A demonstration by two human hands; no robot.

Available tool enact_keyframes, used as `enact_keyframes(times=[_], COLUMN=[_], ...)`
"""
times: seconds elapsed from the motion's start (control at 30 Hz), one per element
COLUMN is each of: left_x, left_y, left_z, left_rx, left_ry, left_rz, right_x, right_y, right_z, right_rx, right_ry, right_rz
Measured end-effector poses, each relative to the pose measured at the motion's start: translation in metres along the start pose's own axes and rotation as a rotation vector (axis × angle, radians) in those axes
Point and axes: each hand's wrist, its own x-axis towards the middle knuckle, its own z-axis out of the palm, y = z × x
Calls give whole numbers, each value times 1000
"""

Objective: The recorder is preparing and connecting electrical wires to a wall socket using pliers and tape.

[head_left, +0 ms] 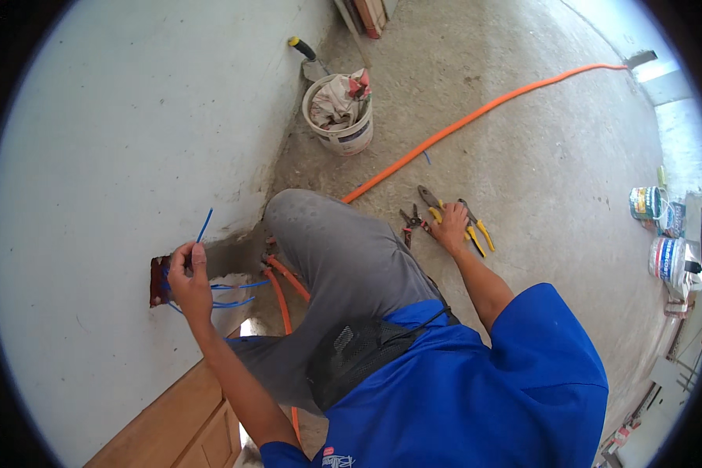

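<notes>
My left hand (191, 277) pinches an upright blue wire (206, 222) beside a dark red electrical box (157, 281) set in the pale wall. More blue wires (238, 287) come out near the box. Orange conduits (281, 295) bend up beside it, next to my grey-trousered knee. On the floor to my right, my right hand (451, 228) has its fingers curled on yellow-handled pliers (429, 196). Red-and-black wire strippers (409, 226) lie just left of that hand, and another yellow-handled tool (481, 230) lies to its right.
A bucket (339, 136) with cloths stands by the wall, a trowel (308, 54) behind it. A long orange conduit (483, 109) crosses the concrete floor (538, 171). Paint cans (665, 257) line the right side; wooden panelling (175, 409) is at lower left; boards (366, 14) stand at top.
</notes>
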Motion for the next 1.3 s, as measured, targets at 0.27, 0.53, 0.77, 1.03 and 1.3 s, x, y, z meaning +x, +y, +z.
enact_keyframes(times=[0.27,0.53,0.77,1.03,1.3], left_x=[1,-9,-8,-3,-8], left_y=[13,12,15,25,22], left_z=[22,11,14,12,9], left_rx=[-76,27,8,29,103], left_ry=[75,185,189,164,116], left_rz=[105,79,31,1,14], right_x=[-70,-62,14,4,-20], right_y=[7,-6,-61,-287,-345], right_z=[89,85,-4,-189,-149], right_rx=[-603,-682,590,1399,1414], right_ry=[208,40,-396,-1278,-1624], right_rz=[6,-38,67,-237,-176])
